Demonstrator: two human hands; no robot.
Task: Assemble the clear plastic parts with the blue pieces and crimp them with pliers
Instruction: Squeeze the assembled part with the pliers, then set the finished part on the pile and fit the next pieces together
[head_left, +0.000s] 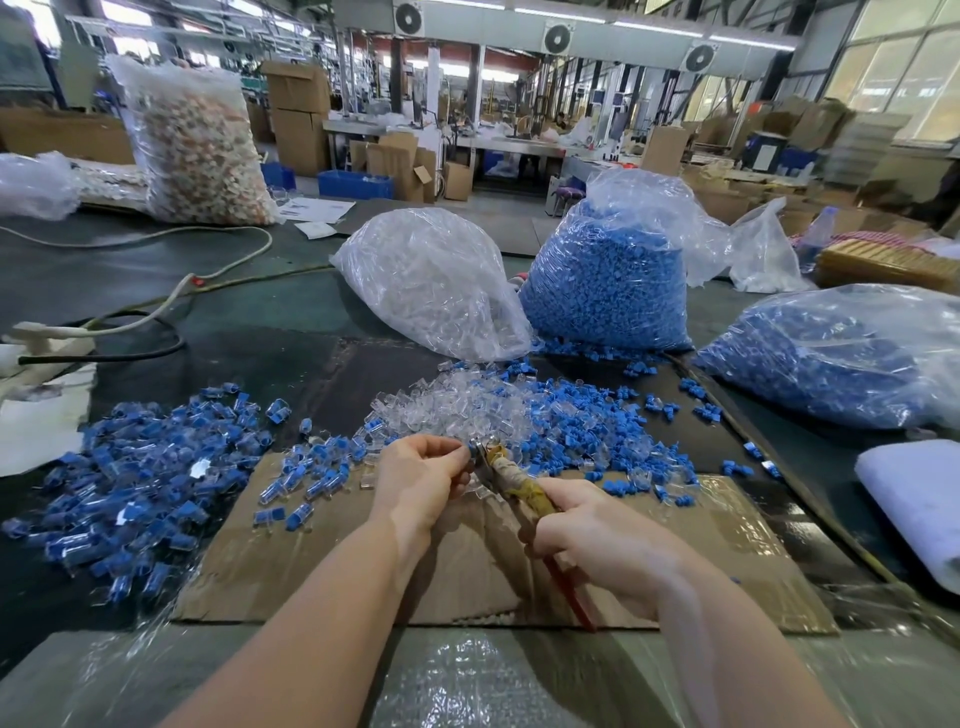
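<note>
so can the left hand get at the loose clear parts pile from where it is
Probably yes: the clear parts pile lies just beyond the left hand with nothing between, though that hand already pinches a piece at the pliers.

Blue pieces (597, 415), clear parts (467, 405), brown cardboard (467, 561).

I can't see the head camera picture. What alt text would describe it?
A person's right hand grips pliers whose tip meets a small part pinched in the left hand, over cardboard. Loose clear and blue pieces lie ahead, assembled ones to the left, bulging bags behind.
</note>
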